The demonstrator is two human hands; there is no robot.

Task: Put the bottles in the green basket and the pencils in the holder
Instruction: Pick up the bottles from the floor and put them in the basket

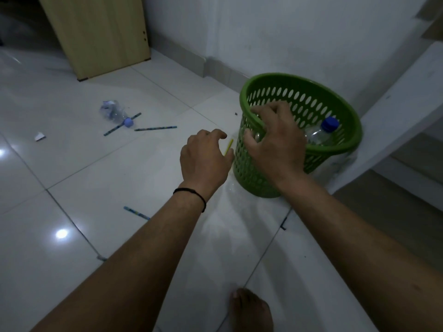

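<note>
Right hand [273,142] grips the near rim of the green basket [335,111], fingers curled over the edge, thumb against the outer wall; basket tilted toward the wall, likely steadied or being repositioned. One blue-capped bottle [322,134] lies inside. Left hand [203,156] hovers just beside the basket, fingers loosely spread, holding nothing; a yellow pencil [229,146] shows past them, contact unclear. Crushed bottle [115,113] and blue pencils [155,128] on the floor [96,176], well apart. No holder visible.
</note>
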